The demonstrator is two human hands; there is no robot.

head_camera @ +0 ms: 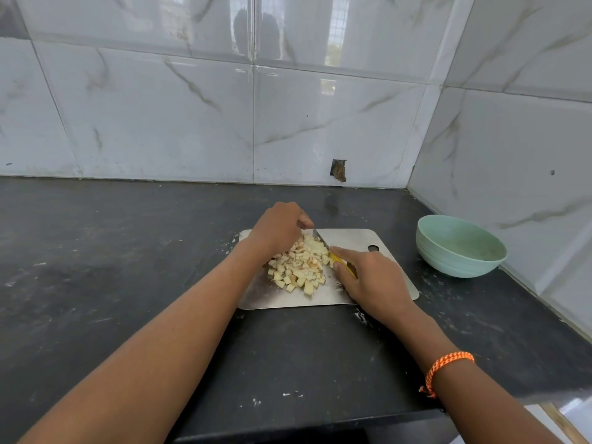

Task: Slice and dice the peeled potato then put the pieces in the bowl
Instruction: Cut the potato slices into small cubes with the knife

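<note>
A pile of diced potato pieces (296, 270) lies on a steel cutting board (352, 238). At the pile's far end sits an uncut pale potato chunk (315, 246). My left hand (278, 229) curls its fingers over that chunk and holds it down. My right hand (373, 280) grips the yellow handle of a small knife (321, 240), index finger along the top. The blade rests against the right side of the chunk. A pale green bowl (461, 246) stands to the right of the board, with no potato showing in it.
The board lies on a dark stone counter (128, 267) dusted with white specks. Marble-tiled walls close off the back and right side, meeting in a corner behind the bowl. The counter's front edge runs near the bottom right.
</note>
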